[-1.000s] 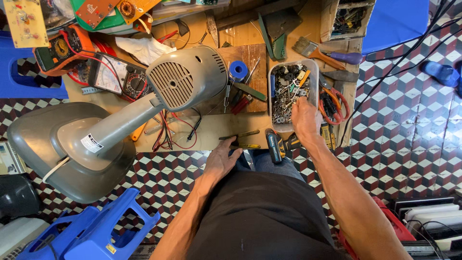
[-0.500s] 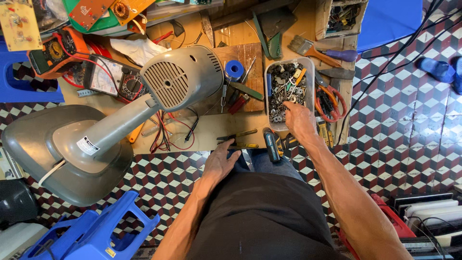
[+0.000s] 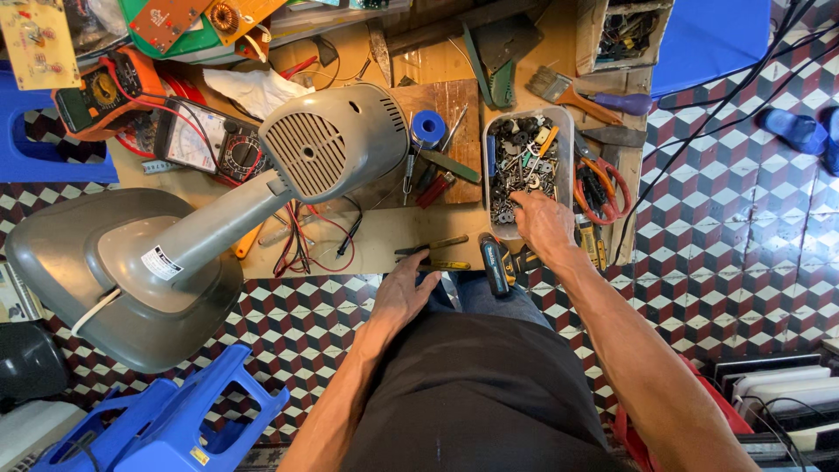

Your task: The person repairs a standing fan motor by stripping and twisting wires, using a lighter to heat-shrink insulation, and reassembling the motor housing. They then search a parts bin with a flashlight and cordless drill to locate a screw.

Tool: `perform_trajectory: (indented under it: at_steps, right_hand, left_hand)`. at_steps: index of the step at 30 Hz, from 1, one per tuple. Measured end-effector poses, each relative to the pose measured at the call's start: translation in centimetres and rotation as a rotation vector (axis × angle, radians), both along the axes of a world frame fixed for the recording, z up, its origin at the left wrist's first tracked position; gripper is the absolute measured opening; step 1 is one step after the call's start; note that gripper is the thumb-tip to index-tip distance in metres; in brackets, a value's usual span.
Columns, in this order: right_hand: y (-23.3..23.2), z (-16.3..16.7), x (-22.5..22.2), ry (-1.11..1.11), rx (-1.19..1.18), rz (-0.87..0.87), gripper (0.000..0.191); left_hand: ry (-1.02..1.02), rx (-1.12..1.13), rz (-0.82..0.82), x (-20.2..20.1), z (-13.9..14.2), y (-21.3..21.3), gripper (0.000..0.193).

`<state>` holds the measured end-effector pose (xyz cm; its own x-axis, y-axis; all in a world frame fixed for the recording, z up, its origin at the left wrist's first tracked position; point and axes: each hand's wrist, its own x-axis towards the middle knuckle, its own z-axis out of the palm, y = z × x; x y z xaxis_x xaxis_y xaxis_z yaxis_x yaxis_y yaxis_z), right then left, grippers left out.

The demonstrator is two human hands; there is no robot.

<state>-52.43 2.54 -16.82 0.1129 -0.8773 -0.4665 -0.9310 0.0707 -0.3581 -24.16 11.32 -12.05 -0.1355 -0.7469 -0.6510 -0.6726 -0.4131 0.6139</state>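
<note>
My right hand [image 3: 544, 225] reaches into the near end of a clear plastic tray [image 3: 566, 131] full of screws, washers and small metal parts, fingertips among the pieces; I cannot tell if it pinches one. My left hand [image 3: 400, 294] rests flat near the front edge of the low wooden workbench [image 3: 376, 245], touching a yellow-handled screwdriver [image 3: 433, 255]. A grey fan body [image 3: 336, 144] with its stand and base [image 3: 131, 275] lies across the bench's left side. A black cordless screwdriver [image 3: 496, 262] lies between my hands.
Two multimeters [image 3: 205, 140] with red leads, circuit boards, a blue solder spool [image 3: 428, 127], orange-handled pliers [image 3: 603, 188] and a paintbrush [image 3: 577, 92] crowd the bench. A blue plastic stool [image 3: 166, 419] stands at lower left. The floor is checkered tile.
My right hand has slid left and nearer within the parts tray. The left hand stays at the bench edge. The view has shifted slightly.
</note>
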Motion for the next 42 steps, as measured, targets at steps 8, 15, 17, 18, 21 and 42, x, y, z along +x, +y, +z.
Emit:
perform_trajectory:
  at_steps: [8, 15, 17, 18, 21, 42]
  right_hand:
    - [0.1, -0.5, 0.4, 0.053, -0.037, -0.010, 0.037]
    - [-0.2, -2.1, 0.2, 0.065, 0.011, 0.050, 0.028]
    - [-0.2, -2.3, 0.1, 0.064, 0.025, 0.042, 0.028]
    - [-0.2, -2.4, 0.1, 0.053, 0.039, 0.017, 0.030]
    - [-0.1, -2.6, 0.1, -0.001, 0.060, -0.083, 0.037]
    - [-0.4, -1.5, 1.5, -0.176, 0.090, -0.489, 0.022]
  left_hand:
    - [-0.007, 0.024, 0.014, 0.2, 0.1, -0.1, 0.061]
    - [-0.024, 0.007, 0.015, 0.2, -0.1, 0.0, 0.061]
    - [-0.021, 0.024, 0.017, 0.3, -0.1, 0.1, 0.061]
    - [-0.019, 0.031, 0.017, 0.3, -0.2, 0.1, 0.061]
    - [-0.028, 0.052, 0.003, 0.2, -0.4, 0.2, 0.062]
    - [0.029, -0.035, 0.023, -0.5, 0.1, 0.5, 0.059]
